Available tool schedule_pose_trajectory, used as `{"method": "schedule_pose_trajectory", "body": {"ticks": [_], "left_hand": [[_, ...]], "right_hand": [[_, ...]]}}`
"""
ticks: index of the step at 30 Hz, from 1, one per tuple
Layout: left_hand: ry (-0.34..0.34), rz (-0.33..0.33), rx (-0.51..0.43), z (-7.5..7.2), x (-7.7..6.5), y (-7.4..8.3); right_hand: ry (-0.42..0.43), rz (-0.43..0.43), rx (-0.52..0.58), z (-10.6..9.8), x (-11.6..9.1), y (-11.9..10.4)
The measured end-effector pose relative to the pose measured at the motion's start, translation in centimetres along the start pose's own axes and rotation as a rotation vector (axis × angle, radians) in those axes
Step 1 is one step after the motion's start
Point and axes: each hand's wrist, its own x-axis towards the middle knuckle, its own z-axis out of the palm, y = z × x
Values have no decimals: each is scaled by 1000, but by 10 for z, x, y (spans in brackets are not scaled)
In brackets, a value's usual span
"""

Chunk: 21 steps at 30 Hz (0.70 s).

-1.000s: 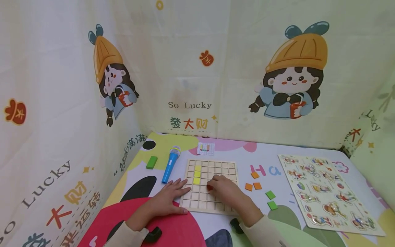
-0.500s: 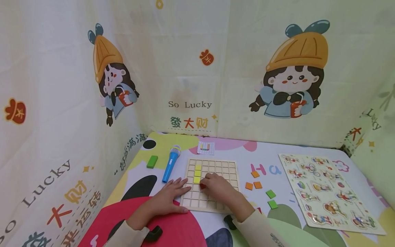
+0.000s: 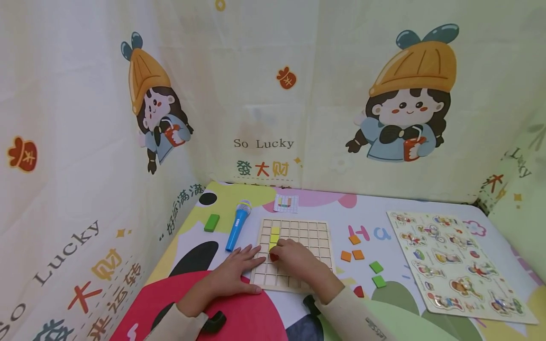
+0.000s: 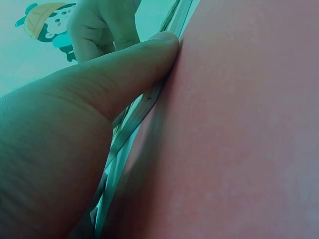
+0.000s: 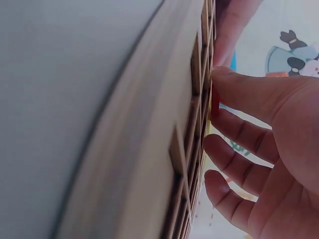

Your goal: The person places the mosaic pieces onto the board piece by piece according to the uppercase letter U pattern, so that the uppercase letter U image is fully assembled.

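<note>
A wooden grid board lies on the table, with a short column of yellow tiles set in its left part. Between thumb and fingertips, my right hand pinches a red tile low over the grid, right at the near end of the yellow column. The fingers partly cover the nearest yellow tile. My left hand rests spread at the board's left edge, its thumb lying along the board's near left corner. Each wrist wears a black camera.
Orange tiles, green tiles and a red piece lie right of the board. A picture puzzle board lies farther right. Behind and left are a small pattern card, a blue toy microphone and a green block.
My right hand has moved left across the board with the red tile, up to the near end of the yellow column. My left hand has stayed in place.
</note>
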Motion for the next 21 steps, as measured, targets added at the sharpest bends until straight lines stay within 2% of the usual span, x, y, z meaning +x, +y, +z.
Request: {"method": "schedule_pose_trajectory", "body": {"ticks": [12,21], "left_hand": [[3,-10,1,0,1,1],[7,-3,-4,0,1,0]], "right_hand": [[4,22,-18,3,7,-2],[4,-21,0,0,9,-3]]}}
